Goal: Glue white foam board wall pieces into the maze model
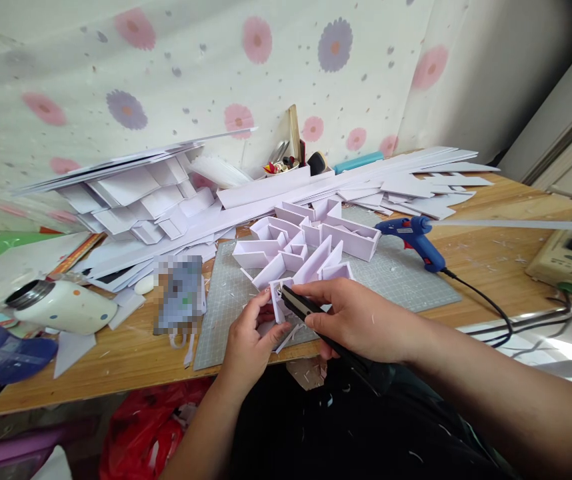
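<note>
My right hand [342, 313] is closed around a black utility knife [300, 305], its tip against a small white foam board piece [278, 308]. That piece is pinched between the fingers and thumb of my left hand [251, 333]. Just beyond my hands, a white foam board structure [291, 243] of upright walls and angled compartments stands on the grey cutting mat [401, 287]. Thin offcuts lie on the mat under my left fingers. To the right of the structure rests a blue glue gun [413, 240], partly over the mat's edge.
White board strips [441, 183] are heaped along the back, beside a stack of folded white pieces [141, 193]. A dotted bottle [69, 305] lies at the left. A power strip [569, 257] sits at the right; the glue gun's cord [483, 293] drops over the table edge.
</note>
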`<state>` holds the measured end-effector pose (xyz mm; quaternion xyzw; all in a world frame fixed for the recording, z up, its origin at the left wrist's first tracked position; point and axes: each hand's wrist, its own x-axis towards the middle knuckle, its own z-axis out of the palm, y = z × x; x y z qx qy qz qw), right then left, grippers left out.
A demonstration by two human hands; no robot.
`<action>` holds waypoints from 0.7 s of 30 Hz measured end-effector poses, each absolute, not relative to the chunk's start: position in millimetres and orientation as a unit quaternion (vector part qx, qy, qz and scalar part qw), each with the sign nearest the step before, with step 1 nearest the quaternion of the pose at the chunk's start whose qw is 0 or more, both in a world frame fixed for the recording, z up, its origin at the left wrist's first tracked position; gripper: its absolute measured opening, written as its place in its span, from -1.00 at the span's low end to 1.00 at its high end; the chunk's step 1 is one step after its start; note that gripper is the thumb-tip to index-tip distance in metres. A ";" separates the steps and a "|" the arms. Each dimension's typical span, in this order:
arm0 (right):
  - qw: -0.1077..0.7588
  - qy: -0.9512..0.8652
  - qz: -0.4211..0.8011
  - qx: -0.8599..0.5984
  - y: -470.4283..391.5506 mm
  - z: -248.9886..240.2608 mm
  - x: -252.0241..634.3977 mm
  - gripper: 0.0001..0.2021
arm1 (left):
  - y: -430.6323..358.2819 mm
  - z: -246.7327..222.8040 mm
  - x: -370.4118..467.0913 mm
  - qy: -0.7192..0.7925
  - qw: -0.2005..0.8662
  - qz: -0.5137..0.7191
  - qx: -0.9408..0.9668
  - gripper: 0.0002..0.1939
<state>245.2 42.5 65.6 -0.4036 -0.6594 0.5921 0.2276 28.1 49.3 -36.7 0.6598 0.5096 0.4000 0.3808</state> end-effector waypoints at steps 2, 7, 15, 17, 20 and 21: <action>0.222 -0.660 0.589 -0.410 41.4 65.9 245.1 -0.55 | 49.2 -36.0 28.6 0.510 0.383 0.402 0.657 -0.38; 0.224 -0.665 0.575 -0.420 36.7 62.8 245.6 -0.71 | 49.1 -33.4 29.6 0.511 0.381 0.403 0.657 -0.38; 0.218 -0.685 0.563 -0.407 28.7 59.6 248.5 -0.76 | 49.5 -34.1 30.1 0.514 0.378 0.410 0.651 -0.38; 0.215 -0.687 0.562 -0.407 28.0 60.5 249.0 -0.77 | 49.4 -34.0 30.6 0.516 0.378 0.414 0.647 -0.38; 0.214 -0.687 0.560 -0.411 26.1 60.6 249.9 -0.76 | 49.0 -33.8 31.1 0.516 0.374 0.420 0.646 -0.39; 0.214 -0.685 0.562 -0.412 25.0 60.1 250.5 -0.76 | 49.0 -33.7 31.1 0.515 0.374 0.421 0.647 -0.40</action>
